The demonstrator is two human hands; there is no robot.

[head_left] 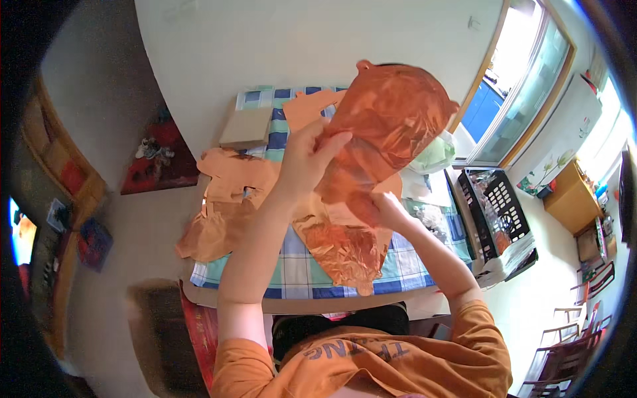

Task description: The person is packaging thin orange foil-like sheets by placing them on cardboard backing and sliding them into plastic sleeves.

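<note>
A shiny copper-orange foil balloon [391, 113], with small rounded ears at its top corners, is held up above the table. Its surface is wrinkled. My left hand [308, 156] pinches its left edge between thumb and fingers. Lower down, my right hand [390, 211] is closed on the balloon's narrow bottom part; the fingertips are partly hidden by foil. Beneath it, another foil balloon [348, 249] lies crumpled near the table's front edge. More flat foil balloons [242, 172] overlap at the left, and one flat foil piece [308, 109] lies at the back.
A checked cloth [285, 272] covers the table, which stands against a white wall. At the back left sits a beige box [245, 127]. A pale green plastic bag [434, 156] lies at the back right. Right of the table stands a black crate [494, 205] with plastic-wrapped items.
</note>
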